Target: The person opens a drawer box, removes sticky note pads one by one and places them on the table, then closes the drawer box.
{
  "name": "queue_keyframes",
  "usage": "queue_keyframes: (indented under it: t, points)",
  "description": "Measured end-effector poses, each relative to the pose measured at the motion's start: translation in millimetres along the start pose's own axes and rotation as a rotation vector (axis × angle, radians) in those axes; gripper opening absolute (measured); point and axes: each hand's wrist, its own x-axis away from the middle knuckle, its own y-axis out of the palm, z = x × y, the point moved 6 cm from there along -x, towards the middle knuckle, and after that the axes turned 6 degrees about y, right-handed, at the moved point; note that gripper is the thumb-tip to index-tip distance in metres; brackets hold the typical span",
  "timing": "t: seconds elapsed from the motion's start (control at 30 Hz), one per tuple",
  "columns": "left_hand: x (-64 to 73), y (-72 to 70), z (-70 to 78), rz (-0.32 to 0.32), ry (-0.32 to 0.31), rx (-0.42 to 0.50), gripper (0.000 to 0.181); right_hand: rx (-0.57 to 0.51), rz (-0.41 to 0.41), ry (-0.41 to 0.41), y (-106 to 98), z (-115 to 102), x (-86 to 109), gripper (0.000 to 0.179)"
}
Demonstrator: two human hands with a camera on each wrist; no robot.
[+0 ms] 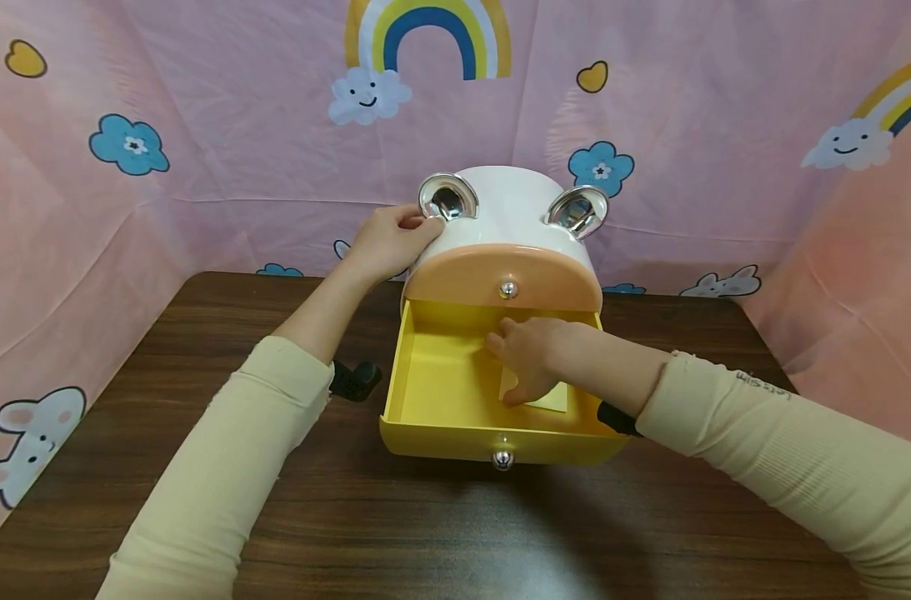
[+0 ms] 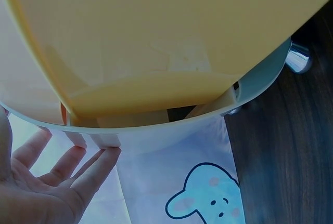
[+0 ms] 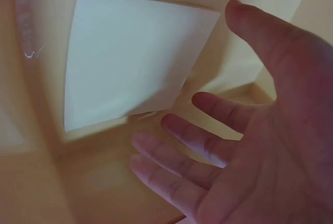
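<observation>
A small white cabinet [image 1: 511, 200] has silver ear-like trims on top and an upper orange drawer [image 1: 455, 275], which is closed. Below it, a yellow drawer [image 1: 432, 375] is pulled far out. My left hand [image 1: 395, 242] rests its fingertips against the cabinet's left side, near the silver ear. In the left wrist view its fingers [image 2: 96, 180] are extended at the white edge. My right hand [image 1: 533, 354] reaches into the yellow drawer with spread fingers, over a pale square of paper [image 3: 135, 57]. In the right wrist view, thumb and fingers stand apart, nothing between them.
The cabinet stands on a dark wooden table [image 1: 335, 508], near its back edge. A pink cloth [image 1: 260, 100] with rainbows, clouds and rabbits hangs behind and at both sides. A round silver knob [image 1: 503, 459] sticks out from the yellow drawer's front.
</observation>
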Motion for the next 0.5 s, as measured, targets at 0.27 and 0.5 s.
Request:
queue_keyframes:
  t: [0.27,0.5]
  points:
    - [0.1,0.3,0.9,-0.003,0.006,0.023,0.047,0.022,-0.015,0.017,2.9,-0.2,-2.6,0.067]
    - [0.1,0.6,1.4,-0.007,0.007,0.03,0.047,0.029,0.003,0.043,4.4,-3.1,-1.7,0.069]
